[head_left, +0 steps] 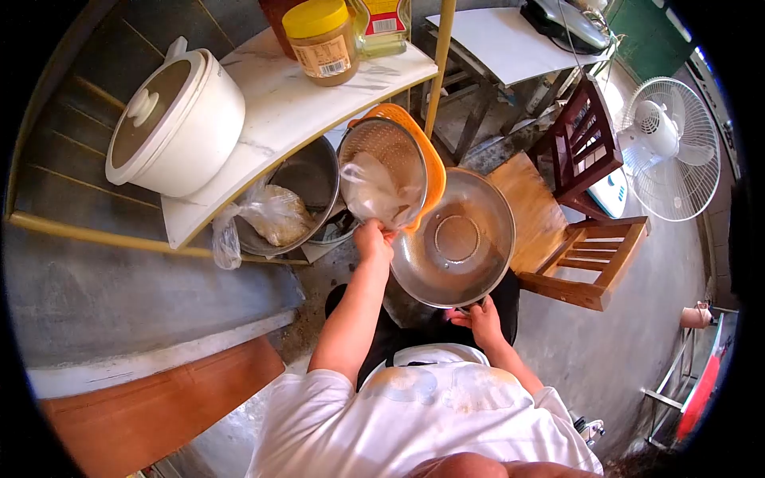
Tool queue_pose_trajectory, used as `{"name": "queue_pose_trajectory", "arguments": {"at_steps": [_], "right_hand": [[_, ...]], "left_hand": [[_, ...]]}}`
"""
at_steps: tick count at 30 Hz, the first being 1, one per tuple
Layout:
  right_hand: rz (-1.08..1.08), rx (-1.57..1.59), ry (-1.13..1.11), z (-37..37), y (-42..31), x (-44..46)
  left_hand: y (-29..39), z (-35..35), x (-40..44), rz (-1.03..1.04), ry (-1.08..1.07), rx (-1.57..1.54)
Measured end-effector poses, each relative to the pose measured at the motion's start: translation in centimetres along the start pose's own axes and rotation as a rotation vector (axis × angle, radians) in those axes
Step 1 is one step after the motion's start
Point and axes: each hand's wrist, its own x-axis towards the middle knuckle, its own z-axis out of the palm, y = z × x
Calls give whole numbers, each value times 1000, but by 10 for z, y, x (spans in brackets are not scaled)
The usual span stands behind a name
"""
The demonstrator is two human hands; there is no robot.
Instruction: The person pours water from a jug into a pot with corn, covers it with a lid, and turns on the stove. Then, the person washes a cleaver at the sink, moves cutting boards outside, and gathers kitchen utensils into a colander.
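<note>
My left hand (374, 242) is closed on the near rim of a perforated metal strainer (390, 135), which sits inside an orange plastic colander (434, 163). A clear plastic bag (370, 191) with pale contents lies in the strainer. My right hand (481, 320) grips the near edge of a wide, shallow metal basin (486, 231) with a round ring in its bottom. The basin is tilted and stands just right of the colander. Left of the strainer, a dark metal pot (307, 179) holds a knotted plastic bag (275, 215) with a light brown lump inside.
On the marble-look shelf (267, 103) stand a white lidded pot (187, 119), a yellow-capped jar (323, 44) and a bottle (382, 28). Wooden chairs (586, 267) and a fan (669, 147) are at the right. A white table (510, 40) stands behind.
</note>
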Motion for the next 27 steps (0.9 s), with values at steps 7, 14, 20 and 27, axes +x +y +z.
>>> {"name": "queue_pose_trajectory", "arguments": {"at_steps": [7,14,20,27], "right_hand": [[31,-21,49,-1,-6,-5],[83,-17,3,-6,-37,-17],[141,21,75,0,-112,-81],[178,149,140,-1,-213,-180]], "left_hand": [[21,48,52,143,98,-122],[64,87,92,261,96,-151],[48,58,2,12,-31,608],[85,91,-196,-545,-436,758]]}}
